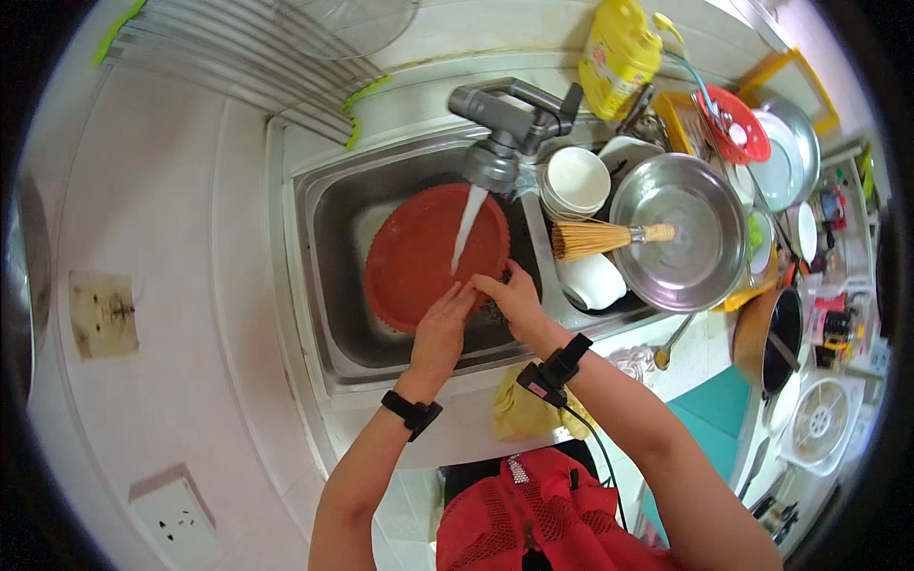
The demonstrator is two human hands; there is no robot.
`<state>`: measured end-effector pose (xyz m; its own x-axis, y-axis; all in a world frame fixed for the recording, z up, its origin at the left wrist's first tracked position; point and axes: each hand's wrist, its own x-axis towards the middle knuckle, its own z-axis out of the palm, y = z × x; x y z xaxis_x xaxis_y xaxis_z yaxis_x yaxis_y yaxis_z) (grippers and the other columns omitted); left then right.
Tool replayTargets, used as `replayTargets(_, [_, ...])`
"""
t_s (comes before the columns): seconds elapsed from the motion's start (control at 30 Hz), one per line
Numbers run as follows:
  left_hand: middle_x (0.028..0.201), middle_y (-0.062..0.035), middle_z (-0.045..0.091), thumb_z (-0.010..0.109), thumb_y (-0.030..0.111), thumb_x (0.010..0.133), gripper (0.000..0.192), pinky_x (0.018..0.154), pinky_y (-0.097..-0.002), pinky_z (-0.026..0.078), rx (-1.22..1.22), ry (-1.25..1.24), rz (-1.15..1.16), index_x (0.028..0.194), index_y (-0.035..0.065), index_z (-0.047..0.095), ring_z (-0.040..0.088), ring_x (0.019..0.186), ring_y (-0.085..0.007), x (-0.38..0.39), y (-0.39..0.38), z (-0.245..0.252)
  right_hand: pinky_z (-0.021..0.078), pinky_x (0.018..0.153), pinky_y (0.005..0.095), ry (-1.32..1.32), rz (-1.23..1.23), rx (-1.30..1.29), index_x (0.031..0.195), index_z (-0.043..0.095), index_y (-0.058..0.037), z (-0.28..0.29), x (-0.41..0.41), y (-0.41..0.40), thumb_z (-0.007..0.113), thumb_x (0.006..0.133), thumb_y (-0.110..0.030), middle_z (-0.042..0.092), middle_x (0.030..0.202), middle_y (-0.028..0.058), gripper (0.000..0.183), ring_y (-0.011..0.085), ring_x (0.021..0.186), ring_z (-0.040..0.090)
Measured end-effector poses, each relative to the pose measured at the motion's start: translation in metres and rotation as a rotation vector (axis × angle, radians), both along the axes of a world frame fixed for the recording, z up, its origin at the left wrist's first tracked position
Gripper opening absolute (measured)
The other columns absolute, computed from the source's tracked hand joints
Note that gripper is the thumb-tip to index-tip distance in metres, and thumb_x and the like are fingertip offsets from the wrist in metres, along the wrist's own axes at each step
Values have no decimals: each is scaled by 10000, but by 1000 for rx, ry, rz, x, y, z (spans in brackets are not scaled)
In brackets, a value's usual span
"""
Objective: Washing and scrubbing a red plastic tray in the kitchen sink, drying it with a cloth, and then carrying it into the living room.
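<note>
Water runs from a grey faucet (493, 160) into a round red-brown plastic basin (421, 250) in the left bowl of a steel sink (343, 350). At the basin's near right rim, my left hand (439, 335) lies over the edge with its fingers together; what its fingertips grip is hidden. Beside it, my right hand (518, 303) has thumb and fingers around the same rim, tilting the basin slightly. The two hands touch or nearly touch at the fingertips.
The right bowl holds stacked white bowls (578, 178), a white cup (593, 280), a large steel basin (682, 235) and a bamboo whisk brush (607, 238). A yellow detergent bottle (620, 61) stands behind. Yellow cloth (525, 407) hangs at the front edge; a wire rack (285, 71) is back left.
</note>
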<state>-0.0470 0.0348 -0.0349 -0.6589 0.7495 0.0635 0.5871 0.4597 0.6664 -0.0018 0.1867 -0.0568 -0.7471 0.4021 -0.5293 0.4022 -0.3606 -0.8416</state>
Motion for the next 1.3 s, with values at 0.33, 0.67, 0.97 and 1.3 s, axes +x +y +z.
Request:
replayTargets(0.33, [1367,-164,357,670,184,801,694,1032,-417,317,708,-1145,837,1345,-10,284,364,1250,-299,-37,-68,-8,414,904,314,8,-43,-275,1219,467,24,8,15,7,579,834,-102,564,1166,99,420,193,1025,543])
replayTargets(0.67, [1343,-94,415,559,36,845,532,1016,-432,367,1101,-1384,893,1332,71,348,434,1203,-269,-26,-84,-15,361,929,372,53,16,907,1165,326,73,36,1,-1,694,713,-124,421,1166,197,614,319,1050,457])
replayTargets(0.97, [1347,-77,404,542,118,888,490,1006,-428,372,1151,-1477,940,1335,95,343,429,1204,-254,-11,-52,-1,383,927,428,480,545,959,1009,615,-49,14,-40,-84,560,656,76,500,1106,172,378,377,1070,452])
replayTargets(1.3, [1329,-77,427,546,57,856,507,990,-421,383,1004,-1357,861,1324,94,355,438,1196,-249,0,-68,19,384,900,462,23,423,1283,1186,497,-18,7,-33,-23,555,725,7,501,1146,211,465,417,1035,438])
